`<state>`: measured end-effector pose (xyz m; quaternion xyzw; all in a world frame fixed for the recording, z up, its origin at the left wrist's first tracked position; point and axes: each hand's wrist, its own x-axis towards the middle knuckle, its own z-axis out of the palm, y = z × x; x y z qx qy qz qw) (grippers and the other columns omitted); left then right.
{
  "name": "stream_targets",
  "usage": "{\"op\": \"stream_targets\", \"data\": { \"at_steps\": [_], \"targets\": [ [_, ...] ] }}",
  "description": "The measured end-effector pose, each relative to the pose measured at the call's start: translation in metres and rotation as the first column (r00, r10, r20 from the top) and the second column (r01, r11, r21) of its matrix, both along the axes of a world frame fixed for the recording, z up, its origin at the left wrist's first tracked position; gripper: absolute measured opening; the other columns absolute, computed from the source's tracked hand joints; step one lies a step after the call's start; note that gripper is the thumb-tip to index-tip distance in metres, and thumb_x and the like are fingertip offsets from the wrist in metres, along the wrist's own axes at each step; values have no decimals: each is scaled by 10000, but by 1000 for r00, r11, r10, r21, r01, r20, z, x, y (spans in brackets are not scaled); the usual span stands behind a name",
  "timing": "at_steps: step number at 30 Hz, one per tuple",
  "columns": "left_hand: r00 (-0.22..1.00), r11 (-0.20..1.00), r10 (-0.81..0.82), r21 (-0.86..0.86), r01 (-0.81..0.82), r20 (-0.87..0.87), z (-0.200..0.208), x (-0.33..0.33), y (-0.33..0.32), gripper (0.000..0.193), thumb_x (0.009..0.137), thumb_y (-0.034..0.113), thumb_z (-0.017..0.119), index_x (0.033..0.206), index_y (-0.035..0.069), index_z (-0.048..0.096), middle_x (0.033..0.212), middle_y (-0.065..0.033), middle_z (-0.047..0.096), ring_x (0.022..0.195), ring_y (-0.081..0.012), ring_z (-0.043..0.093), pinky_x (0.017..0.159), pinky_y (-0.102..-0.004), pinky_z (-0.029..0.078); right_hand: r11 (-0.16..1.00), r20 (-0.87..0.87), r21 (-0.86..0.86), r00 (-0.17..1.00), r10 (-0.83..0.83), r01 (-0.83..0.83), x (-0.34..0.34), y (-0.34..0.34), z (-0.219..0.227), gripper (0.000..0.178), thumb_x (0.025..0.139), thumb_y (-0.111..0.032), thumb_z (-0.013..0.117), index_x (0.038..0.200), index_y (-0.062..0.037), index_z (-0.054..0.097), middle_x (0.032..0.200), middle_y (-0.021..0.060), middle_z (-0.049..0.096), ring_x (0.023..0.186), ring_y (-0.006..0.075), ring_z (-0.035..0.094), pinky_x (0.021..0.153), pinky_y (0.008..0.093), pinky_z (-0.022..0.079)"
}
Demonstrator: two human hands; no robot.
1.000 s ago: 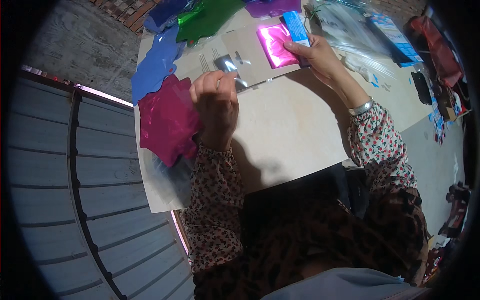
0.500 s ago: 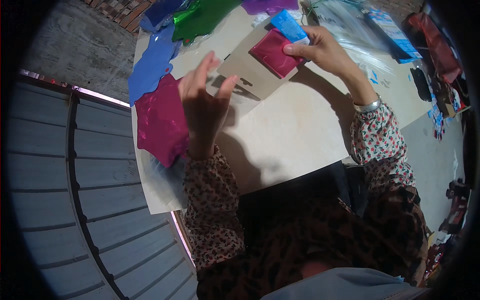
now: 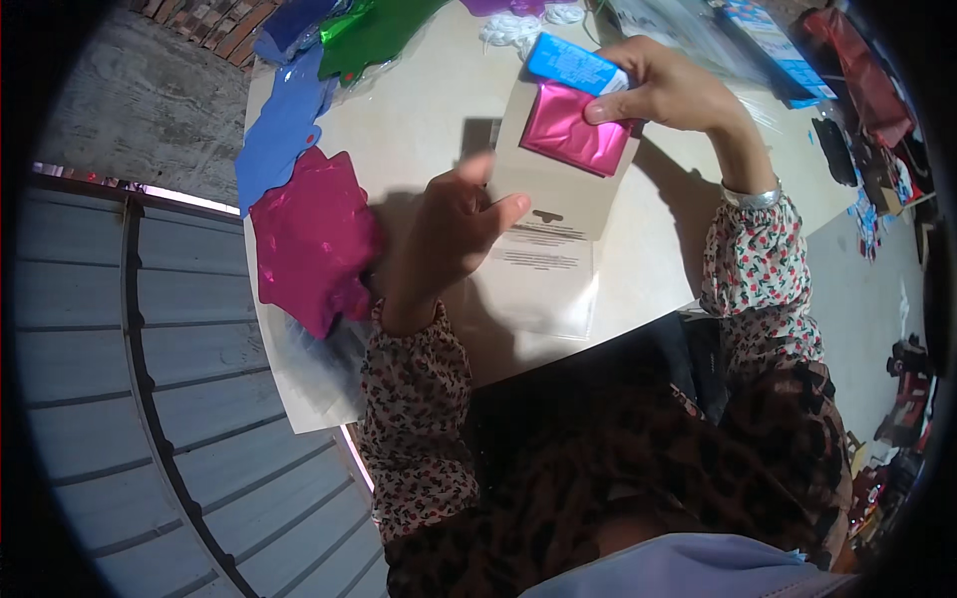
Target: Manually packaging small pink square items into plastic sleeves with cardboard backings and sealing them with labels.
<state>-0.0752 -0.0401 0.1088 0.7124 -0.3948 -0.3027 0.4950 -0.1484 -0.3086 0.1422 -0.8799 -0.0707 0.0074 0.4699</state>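
Note:
My right hand (image 3: 670,88) grips a folded pink foil balloon (image 3: 563,130) with a small blue printed packet (image 3: 571,62) above it. Thumb on top, it presses both against a pale backing card (image 3: 568,191) with a hanger slot. Below the card's slotted edge extends a clear plastic sleeve (image 3: 546,299), with dark print showing near its top. Just left of the card, my left hand (image 3: 449,227) hovers, its thumb and forefinger apart and nothing seen between them. Its other fingers are partly hidden and slightly blurred.
Flat foil balloons lie along the table's left side: magenta (image 3: 311,234), blue (image 3: 284,125) and green (image 3: 384,40). White cord (image 3: 513,32) sits at the back. Clear plastic bags (image 3: 678,50) and blue printed cards (image 3: 773,50) are at the far right.
The card has turned toward me, bringing its slotted end round to the near side, and the clear sleeve now shows below it. My left hand has moved right and lower, nearer the card.

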Motion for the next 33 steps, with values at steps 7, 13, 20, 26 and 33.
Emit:
{"op": "stream_targets", "data": {
  "at_steps": [7,13,20,26,33],
  "targets": [
    [970,994,45,-88,-67,-238,-6,-8,-14,330,854,72,587,1156,-41,514,870,-62,648,758,-69,588,662,-214,477,994,33,54,995,97,-99,8,7,-15,237,810,-231,715,908,-26,645,674,-41,584,585,32,481,531,217,412],
    [984,995,75,-60,-86,-161,1,-11,-23,389,848,31,569,1213,-43,456,958,-100,636,772,-82,597,667,-225,485,998,55,49,998,31,-34,6,6,-17,261,815,-234,709,932,-9,649,740,-14,626,673,59,529,634,241,454],
    [981,937,192,-300,-178,18,-18,-10,-21,429,828,11,616,1228,-5,463,848,-40,611,647,-26,500,553,-158,382,995,-120,105,993,10,2,4,10,-16,272,806,-231,719,945,-5,657,743,-18,633,657,61,532,623,231,447],
    [992,983,113,-151,-103,60,-8,-10,-17,357,820,12,612,1165,-5,522,742,5,560,597,-17,448,518,-173,351,970,-193,243,978,76,-28,3,10,-24,241,798,-210,726,931,-18,668,722,-33,622,624,50,515,583,211,418],
    [950,968,192,110,-224,245,2,-16,-15,162,820,67,612,971,9,613,601,17,476,544,-45,421,509,-225,368,984,-207,177,977,52,-15,6,10,-28,216,801,-200,721,907,-18,674,714,-35,617,616,47,506,563,217,416]
  ]
}}
